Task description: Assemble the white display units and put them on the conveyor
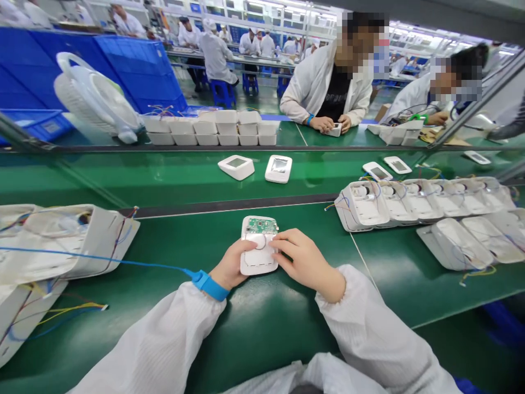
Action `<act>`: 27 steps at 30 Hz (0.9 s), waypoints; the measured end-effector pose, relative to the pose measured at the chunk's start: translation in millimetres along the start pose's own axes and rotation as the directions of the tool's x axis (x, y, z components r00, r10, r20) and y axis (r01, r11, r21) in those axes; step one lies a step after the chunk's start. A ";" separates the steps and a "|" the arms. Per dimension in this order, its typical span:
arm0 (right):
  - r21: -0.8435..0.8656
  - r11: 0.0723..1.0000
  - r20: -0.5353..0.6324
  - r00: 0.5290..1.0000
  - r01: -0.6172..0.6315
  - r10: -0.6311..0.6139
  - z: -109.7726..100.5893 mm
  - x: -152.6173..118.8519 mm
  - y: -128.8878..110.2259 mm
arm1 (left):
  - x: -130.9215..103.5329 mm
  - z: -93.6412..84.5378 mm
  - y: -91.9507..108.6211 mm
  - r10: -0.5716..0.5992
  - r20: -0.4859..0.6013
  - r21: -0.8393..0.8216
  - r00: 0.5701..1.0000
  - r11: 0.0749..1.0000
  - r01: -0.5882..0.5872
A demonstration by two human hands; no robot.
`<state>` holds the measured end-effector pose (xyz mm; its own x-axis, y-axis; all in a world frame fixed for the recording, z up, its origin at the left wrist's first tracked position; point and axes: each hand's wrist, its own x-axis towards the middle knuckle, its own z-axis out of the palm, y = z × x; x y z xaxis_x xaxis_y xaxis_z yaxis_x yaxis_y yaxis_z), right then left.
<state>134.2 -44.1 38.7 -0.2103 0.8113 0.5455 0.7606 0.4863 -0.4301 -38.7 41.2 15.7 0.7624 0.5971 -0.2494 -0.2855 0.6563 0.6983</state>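
A white plastic housing (259,264) with rounded corners lies face down in front of me, just above the green bench. A green circuit board (262,225) sits in its upper end, and a thin dark wire (262,244) curves below it. My left hand (230,264), with a blue wrist strap (211,285), grips the housing's left edge, its thumb on the inner face. From the right, my right hand (304,258) reaches to the housing's right edge. Its bent fingertips touch there near the wire's end; what they pinch is hidden.
White casings with coloured wires stand at left (98,241) and right (365,205). Beyond a dark rail (229,208) lie two white units with screens (279,168). Across the line are stacked white casings (217,128), a fan (96,98) and a co-worker (324,87) handling a unit.
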 end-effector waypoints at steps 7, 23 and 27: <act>-0.396 0.812 -0.300 0.896 -0.429 0.327 -92.1 -110.9 56.0 | -2.4 9.4 3.7 -0.024 -0.117 -0.013 0.993 1.000 0.023; -0.531 0.000 -0.733 0.460 -0.847 0.501 -227.6 -237.3 136.3 | -2.0 22.7 12.8 -0.024 -0.265 -0.018 0.964 1.000 0.020; -0.621 0.037 -0.713 0.585 -0.783 0.387 -214.7 -234.6 95.8 | -1.4 22.7 11.2 0.033 -0.259 -0.047 0.965 0.998 -0.047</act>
<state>388.3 -257.5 24.0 0.6095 0.4310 0.6654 0.5744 -0.8186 0.0041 -29.8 37.3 39.1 0.5763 0.7175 -0.3913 -0.3480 0.6486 0.6769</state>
